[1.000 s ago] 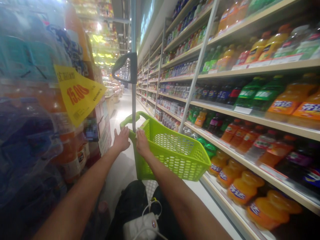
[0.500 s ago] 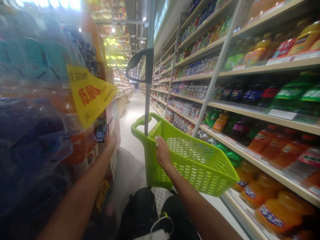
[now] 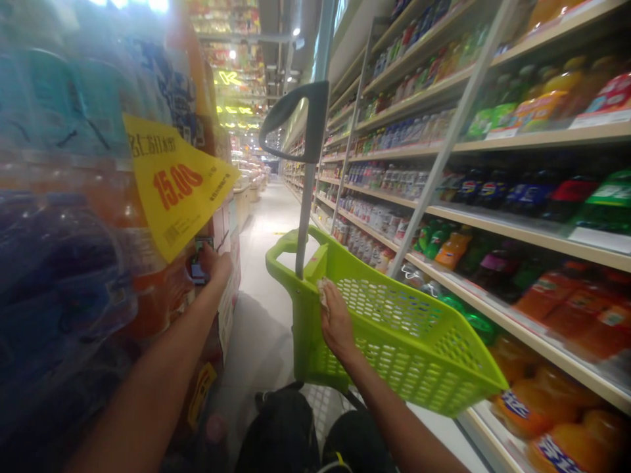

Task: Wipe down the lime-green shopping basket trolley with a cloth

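My left hand (image 3: 215, 263) is closed around a phone (image 3: 198, 263) with a lit screen. It is held beside the stacked drinks, partly below a yellow price sign (image 3: 172, 187) reading 15.00. My right hand (image 3: 338, 318) is closed on a crumpled white tissue (image 3: 323, 292) at the near side of a lime-green rolling shopping basket (image 3: 419, 358). That basket stands in front of my knees, tilted in view, its grey pull handle (image 3: 315, 125) extended upward. No goods show inside the basket; part of its near wall is behind my right hand and forearm.
On the left, shrink-wrapped bottles (image 3: 64, 249) are piled high, close to my left arm. Along the right runs a long shelf (image 3: 532, 230) of soft drinks, with large orange bottles (image 3: 562, 447) at the bottom. The pale aisle floor (image 3: 269, 263) stretches ahead between them.
The view has swung slightly left, so the basket and shelves sit farther right. Both hands keep their hold, and more of the phone and left fingers shows.
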Tool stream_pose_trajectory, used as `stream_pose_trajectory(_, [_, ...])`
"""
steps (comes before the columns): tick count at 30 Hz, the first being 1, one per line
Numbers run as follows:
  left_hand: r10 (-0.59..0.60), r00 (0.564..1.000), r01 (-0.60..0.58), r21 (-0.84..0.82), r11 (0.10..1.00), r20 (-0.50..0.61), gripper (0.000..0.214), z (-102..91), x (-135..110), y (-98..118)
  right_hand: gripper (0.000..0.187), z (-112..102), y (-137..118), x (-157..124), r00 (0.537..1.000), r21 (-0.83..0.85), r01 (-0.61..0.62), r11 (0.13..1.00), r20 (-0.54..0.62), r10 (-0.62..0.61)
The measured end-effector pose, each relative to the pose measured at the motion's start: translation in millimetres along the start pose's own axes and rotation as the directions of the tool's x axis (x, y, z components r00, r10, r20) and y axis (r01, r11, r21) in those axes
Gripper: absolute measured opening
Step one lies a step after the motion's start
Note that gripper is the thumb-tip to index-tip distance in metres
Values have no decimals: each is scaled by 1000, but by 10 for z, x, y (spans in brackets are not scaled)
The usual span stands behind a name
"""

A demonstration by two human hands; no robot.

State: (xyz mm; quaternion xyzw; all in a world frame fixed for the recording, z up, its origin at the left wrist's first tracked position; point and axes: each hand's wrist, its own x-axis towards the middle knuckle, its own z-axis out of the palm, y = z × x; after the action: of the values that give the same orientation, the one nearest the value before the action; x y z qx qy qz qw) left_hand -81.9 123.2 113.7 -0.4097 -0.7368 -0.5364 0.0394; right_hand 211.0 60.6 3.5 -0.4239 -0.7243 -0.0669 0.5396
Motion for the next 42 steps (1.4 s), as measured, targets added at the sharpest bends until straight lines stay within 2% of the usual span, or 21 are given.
stream_pose_trajectory(1, [-16,1000,15,-50,999,-15,72,-9,4,80,53,2,-6,0,1000,-1,-2,1000,-1,2])
stream_pose_trajectory(2, [22,999,-25,-113,993,-33,71,-18,0,167,52,5,-11,1,1000,-1,-5,1000,-3,5])
stream_pose_trajectory(5, [276,956,-291,-220,931,-96,72,-34,-111,418,51,12,-16,4,1000,-1,-11,1000,-14,11])
stream_pose_trajectory(8, [402,907,-422,-267,867,-126,75,-7,-414,581,51,11,-14,17,1000,0,-3,1000,-10,3])
stream_pose_trajectory(11, [534,842,-535,-228,814,-68,74,38,-844,638,52,6,-21,43,1000,6,8,1000,9,-8])
stream_pose_trajectory(13, [637,770,-626,-170,761,17,70,54,-1122,643,52,5,-32,59,1000,13,15,1000,16,-15])
stream_pose_trajectory(14, [691,719,-678,-141,721,77,68,56,-1242,641,53,4,-35,62,1000,15,18,1000,16,-19])
stream_pose_trajectory(17, [808,518,-827,-78,557,279,62,41,-1493,633,55,-25,-10,40,999,-2,33,999,10,-33])
stream_pose_trajectory(19, [822,406,-887,-45,460,399,59,27,-1574,630,55,-77,44,1,999,-41,34,999,20,-34])
stream_pose_trajectory(23, [805,290,-944,18,328,517,50,28,-1640,651,54,-177,155,-58,999,-152,-33,988,34,39])
stream_pose_trajectory(25, [810,217,-968,12,251,545,48,50,-1678,678,52,-158,153,-38,997,-184,-66,981,32,73])
stream_pose_trajectory(26, [805,199,-973,12,232,560,48,64,-1702,692,51,-129,136,-16,996,-189,-71,979,34,79])
stream_pose_trajectory(27, [794,200,-973,18,232,574,48,78,-1728,705,51,-93,114,8,996,-189,-68,980,40,77])
stream_pose_trajectory(30, [749,260,-956,57,286,609,49,102,-1792,723,49,-22,79,40,996,-192,-50,980,57,62])
stream_pose_trajectory(34, [721,277,-948,58,312,635,54,72,-1818,692,50,-176,236,-112,993,-239,-79,968,64,97])
stream_pose_trajectory(38, [687,322,-928,73,365,652,60,10,-1838,672,51,-377,415,-306,990,-248,-131,960,25,141])
stream_pose_trajectory(42, [661,333,-918,71,390,672,64,-53,-1867,682,53,-289,288,-254,992,-199,-114,973,31,123])
